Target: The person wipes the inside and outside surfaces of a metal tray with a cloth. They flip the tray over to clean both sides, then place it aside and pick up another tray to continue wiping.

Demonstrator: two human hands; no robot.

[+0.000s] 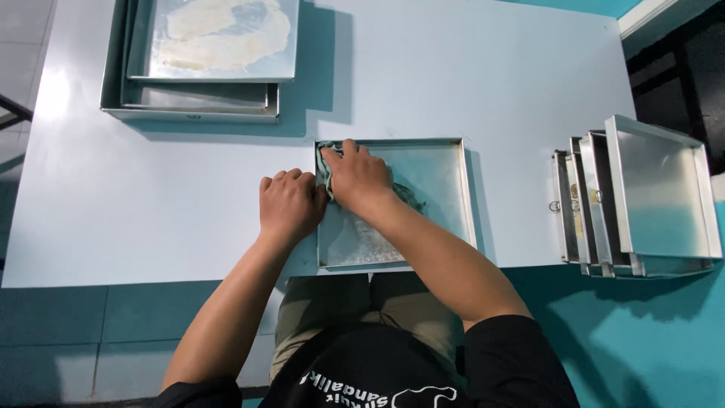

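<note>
The right hand (356, 175) lies palm down inside a shallow square metal baking tray (442, 193), fingers closed over a crumpled grey-green cloth (326, 168) and pressing it into the tray's far left corner. A tail of the cloth trails out from under the wrist toward the tray's middle. The left hand (289, 205) rests flat, holding nothing, with its fingers bent over the tray's left rim and its heel on the pale blue table (151, 196), bracing the tray.

The tray sits at the table's near edge, its front rim slightly overhanging. A whitish film shows on the floor of the tray near the front left, so the wiping looks best done with firm strokes that drag the cloth out of the corners and across that patch. The bracing hand should bear down so the tray does not slide off the edge.

At the far left of the table stand stacked larger metal trays (189, 106); the uppermost one (219, 38) carries a pale smeared residue. At the right edge, well apart from the hands, several square metal trays (642, 200) lean on one another, partly overhanging the table. Nothing lies between the hands and either group, though a wide sweep of the right elbow could come toward the leaning trays.
</note>
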